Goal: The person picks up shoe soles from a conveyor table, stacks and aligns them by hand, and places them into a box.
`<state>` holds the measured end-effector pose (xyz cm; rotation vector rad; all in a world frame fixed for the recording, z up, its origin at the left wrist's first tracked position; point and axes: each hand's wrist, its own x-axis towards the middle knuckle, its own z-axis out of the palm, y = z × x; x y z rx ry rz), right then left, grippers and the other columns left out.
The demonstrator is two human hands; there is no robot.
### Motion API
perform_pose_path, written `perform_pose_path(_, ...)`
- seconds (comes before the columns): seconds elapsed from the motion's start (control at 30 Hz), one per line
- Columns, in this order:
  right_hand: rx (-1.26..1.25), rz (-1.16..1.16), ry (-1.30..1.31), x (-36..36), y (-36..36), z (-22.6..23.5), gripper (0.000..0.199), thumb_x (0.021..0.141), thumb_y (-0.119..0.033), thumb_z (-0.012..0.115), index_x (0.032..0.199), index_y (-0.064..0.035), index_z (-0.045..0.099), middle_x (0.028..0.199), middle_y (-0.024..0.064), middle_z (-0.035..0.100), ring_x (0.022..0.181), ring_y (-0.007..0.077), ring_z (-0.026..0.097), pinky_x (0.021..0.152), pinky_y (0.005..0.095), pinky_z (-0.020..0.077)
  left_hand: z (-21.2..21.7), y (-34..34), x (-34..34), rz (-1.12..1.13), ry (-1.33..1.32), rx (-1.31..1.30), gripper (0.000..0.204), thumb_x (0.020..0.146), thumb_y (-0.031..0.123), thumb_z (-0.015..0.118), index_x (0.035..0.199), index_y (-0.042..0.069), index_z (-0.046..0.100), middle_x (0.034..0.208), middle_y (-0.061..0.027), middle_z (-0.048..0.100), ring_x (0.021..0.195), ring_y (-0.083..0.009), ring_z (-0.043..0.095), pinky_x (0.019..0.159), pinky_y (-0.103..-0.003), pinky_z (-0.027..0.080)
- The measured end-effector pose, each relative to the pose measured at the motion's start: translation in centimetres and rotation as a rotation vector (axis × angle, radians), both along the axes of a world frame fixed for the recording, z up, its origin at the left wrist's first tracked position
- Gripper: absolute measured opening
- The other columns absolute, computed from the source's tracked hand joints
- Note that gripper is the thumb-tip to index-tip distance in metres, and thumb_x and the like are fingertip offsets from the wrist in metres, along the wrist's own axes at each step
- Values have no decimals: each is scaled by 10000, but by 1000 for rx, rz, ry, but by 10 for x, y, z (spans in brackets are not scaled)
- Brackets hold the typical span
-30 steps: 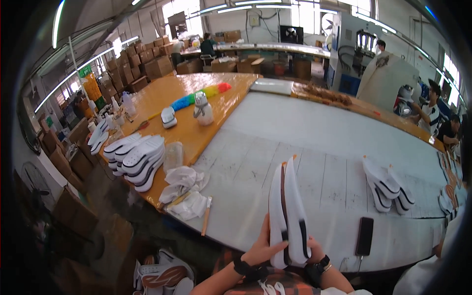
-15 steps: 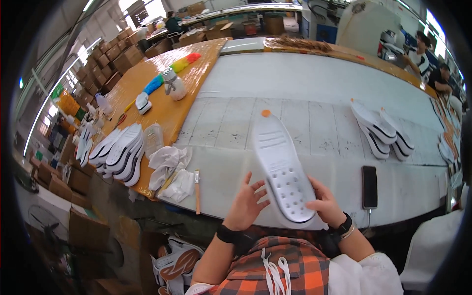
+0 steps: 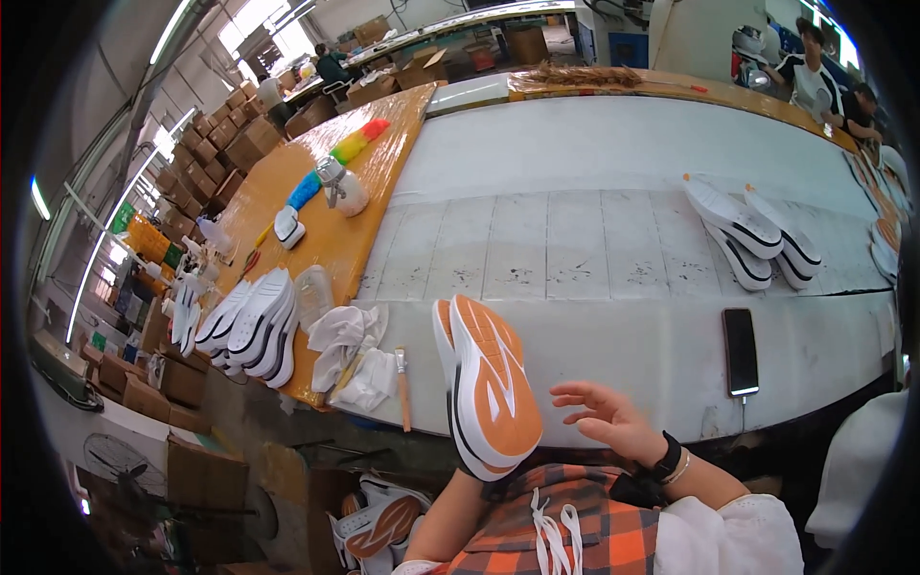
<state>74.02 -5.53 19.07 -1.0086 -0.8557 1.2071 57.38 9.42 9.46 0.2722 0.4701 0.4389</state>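
A pair of shoe soles (image 3: 496, 383), white with orange treads and a dark line along the side, stands tilted up over the near edge of the table. My left forearm (image 3: 452, 517) reaches up behind them, and the left hand that holds them is hidden by the soles. To their right, my right hand (image 3: 609, 422) is open with its fingers apart and touches nothing. Near the far right of the table lie several more white soles (image 3: 743, 225). Another stack of white soles (image 3: 257, 321) sits on the left.
A phone (image 3: 740, 352) with a cable lies at the right. Left of the soles are a brush (image 3: 402, 388) and white cloths (image 3: 347, 335). A jar (image 3: 342, 187) and a rainbow duster (image 3: 335, 158) lie on the brown side table (image 3: 369, 225). More soles (image 3: 379, 527) fill a box below. Other people sit at the far right.
The sole moved left and toward me and turned from its white dimpled face to orange treads; a second sole now shows beside it. My right hand let go and opened.
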Motion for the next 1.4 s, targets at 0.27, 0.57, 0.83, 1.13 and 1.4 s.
perform_pose_path(0.27,-67,-124,154,-7,11,-26,670,792,-207,591,1338,-31,244,1215,137,458,1102,212,467,919,338,384,-15,5,4,-293,-507,-243,525,812,448,512,1231,138,450,1101,-139,513,888,-279,500,722,-400,431)
perform_pose_path(0.57,-6,-90,440,0,-17,-33,809,721,-259,670,1346,-17,217,1301,117,377,1187,214,389,982,340,318,46,-3,-2,-289,-598,-271,581,819,403,514,1346,262,313,1298,-136,362,681,-139,364,586,-217,405)
perform_pose_path(0.83,90,179,-215,-11,7,-24,882,753,-193,681,1385,-35,86,1370,154,270,1256,212,273,1017,323,237,49,3,-12,-201,-5,433,536,765,209,632,1212,5,419,1137,-120,529,1014,-241,542,857,-367,450)
perform_pose_path(1.13,154,161,-792,29,26,21,459,768,-167,651,1187,-63,495,1222,114,492,1098,225,487,912,329,394,58,12,-72,-201,256,989,734,667,24,671,1291,1,284,1219,-108,449,1127,-209,442,944,-352,353)
perform_pose_path(1.4,388,-113,-616,7,43,74,408,739,-138,677,1108,-41,533,1097,106,551,1013,189,520,849,307,418,62,-4,-77,-148,146,1078,865,647,33,675,1346,27,166,1305,-124,343,1216,-218,341,994,-367,283)
